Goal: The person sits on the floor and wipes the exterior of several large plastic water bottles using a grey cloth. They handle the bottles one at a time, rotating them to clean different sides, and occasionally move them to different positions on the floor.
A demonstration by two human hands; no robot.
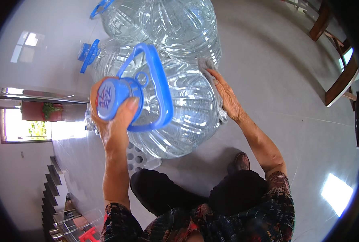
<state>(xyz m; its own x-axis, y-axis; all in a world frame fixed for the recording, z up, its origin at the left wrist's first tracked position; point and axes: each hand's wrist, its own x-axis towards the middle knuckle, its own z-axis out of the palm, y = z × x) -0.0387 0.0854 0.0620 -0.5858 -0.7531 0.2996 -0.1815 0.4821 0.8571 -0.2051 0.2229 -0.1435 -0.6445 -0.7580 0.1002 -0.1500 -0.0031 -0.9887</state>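
Note:
A large clear water bottle leans toward me, its blue cap pointing left. Around its neck sits a blue carrying handle, the loop standing out. My left hand is closed round the capped neck, thumb over the collar below the cap. On the bottle's right side my right hand presses a grey cloth, which shows above and below the fingers. Whether the bottle's base rests on anything is hidden.
Behind are more large bottles, two with blue caps or handles at the left. A pale plastic piece with round holes lies below the bottle. Wooden furniture legs stand at far right; dark stair steps are at lower left.

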